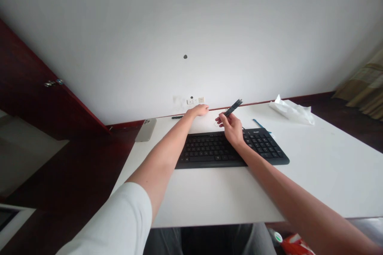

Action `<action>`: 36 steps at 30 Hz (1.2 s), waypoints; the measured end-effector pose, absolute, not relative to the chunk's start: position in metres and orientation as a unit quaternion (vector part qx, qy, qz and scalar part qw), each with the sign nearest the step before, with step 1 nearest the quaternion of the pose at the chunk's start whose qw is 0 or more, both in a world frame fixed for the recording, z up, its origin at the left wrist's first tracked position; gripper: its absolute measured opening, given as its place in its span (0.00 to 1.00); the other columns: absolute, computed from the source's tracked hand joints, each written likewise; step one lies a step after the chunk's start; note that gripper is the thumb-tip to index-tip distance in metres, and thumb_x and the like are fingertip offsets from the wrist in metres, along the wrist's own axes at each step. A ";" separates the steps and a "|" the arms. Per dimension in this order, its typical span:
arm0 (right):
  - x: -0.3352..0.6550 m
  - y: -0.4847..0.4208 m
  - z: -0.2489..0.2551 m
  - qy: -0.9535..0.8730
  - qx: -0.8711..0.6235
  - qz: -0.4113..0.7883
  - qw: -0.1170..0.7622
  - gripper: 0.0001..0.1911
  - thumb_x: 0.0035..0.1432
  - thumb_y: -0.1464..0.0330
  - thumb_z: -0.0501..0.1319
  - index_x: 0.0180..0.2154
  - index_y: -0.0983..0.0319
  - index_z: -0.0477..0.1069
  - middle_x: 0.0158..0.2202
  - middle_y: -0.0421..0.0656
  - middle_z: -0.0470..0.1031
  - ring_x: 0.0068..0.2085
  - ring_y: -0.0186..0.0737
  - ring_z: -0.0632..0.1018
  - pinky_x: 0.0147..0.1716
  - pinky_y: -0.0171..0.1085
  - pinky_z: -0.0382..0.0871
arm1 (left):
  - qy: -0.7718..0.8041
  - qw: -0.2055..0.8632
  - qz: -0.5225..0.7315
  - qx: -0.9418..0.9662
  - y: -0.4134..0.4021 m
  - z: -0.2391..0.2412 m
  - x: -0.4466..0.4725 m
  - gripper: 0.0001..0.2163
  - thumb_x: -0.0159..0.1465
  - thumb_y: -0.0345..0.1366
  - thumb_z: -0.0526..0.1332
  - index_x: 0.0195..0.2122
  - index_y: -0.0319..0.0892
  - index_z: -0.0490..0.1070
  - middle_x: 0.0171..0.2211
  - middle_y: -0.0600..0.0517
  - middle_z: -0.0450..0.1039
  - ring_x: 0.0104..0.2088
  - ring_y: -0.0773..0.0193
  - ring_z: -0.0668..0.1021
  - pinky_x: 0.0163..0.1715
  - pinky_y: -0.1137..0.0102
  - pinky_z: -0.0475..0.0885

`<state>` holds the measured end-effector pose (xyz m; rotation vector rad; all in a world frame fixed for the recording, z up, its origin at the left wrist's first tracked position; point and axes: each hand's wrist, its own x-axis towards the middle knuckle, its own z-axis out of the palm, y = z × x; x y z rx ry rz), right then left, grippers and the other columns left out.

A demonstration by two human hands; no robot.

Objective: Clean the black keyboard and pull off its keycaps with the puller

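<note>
My right hand [232, 128] is raised above the keyboard, its fingers closed around what looks like a small bundle of black pens [234, 107] pointing up and to the right. Toward the table's far edge reaches my left hand [200, 110], its fingers curled; whatever is in them is hidden. Beneath my right hand and forearm lies a black keyboard [206, 153], partly covered by both arms. A dark, thin pen-like item [177, 117] rests by the far edge, left of my left hand. Right of my right hand is a slim blue stick-like item [257, 123], its lower end near the keyboard.
A phone [146, 130] lies at the white table's [209, 195] left edge. Crumpled white plastic [293, 111] sits at the far right. Wall sockets [196, 101] are just behind the table. A dark red door [44, 75] stands left; a curtain [363, 87] hangs right.
</note>
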<state>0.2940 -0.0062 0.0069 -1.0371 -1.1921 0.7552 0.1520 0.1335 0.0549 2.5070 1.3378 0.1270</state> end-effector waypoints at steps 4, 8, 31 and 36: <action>0.294 -0.007 0.006 -0.538 -0.462 0.331 0.623 0.22 0.63 0.48 0.60 0.41 0.61 0.72 0.36 0.49 0.82 0.33 0.43 0.80 0.32 0.40 0.75 | 0.445 0.164 0.022 0.880 0.142 0.043 0.160 0.09 0.61 0.32 0.57 0.33 0.42 0.78 0.37 0.48 0.82 0.36 0.60 0.81 0.40 0.70 0.72; 0.294 -0.006 0.006 -0.566 -0.470 0.322 0.596 0.21 0.65 0.49 0.58 0.43 0.61 0.72 0.37 0.49 0.82 0.35 0.44 0.81 0.34 0.40 0.75 | 0.440 0.158 0.049 0.883 0.137 0.047 0.141 0.10 0.62 0.32 0.56 0.30 0.44 0.77 0.33 0.49 0.81 0.34 0.60 0.80 0.41 0.69 0.72; 0.296 -0.004 0.004 -0.569 -0.483 0.334 0.576 0.24 0.63 0.47 0.60 0.42 0.62 0.73 0.36 0.50 0.82 0.35 0.45 0.81 0.34 0.42 0.76 | 0.573 0.046 0.343 0.743 -0.022 0.037 0.049 0.21 0.67 0.40 0.54 0.17 0.42 0.53 0.16 0.56 0.54 0.21 0.68 0.57 0.26 0.68 0.51; 0.298 -0.003 0.004 -0.561 -0.483 0.348 0.575 0.23 0.62 0.48 0.63 0.42 0.62 0.74 0.36 0.50 0.82 0.37 0.46 0.82 0.37 0.45 0.78 | 0.584 0.041 0.312 0.748 -0.025 0.041 0.049 0.21 0.69 0.41 0.53 0.18 0.43 0.62 0.17 0.55 0.61 0.22 0.67 0.62 0.27 0.68 0.55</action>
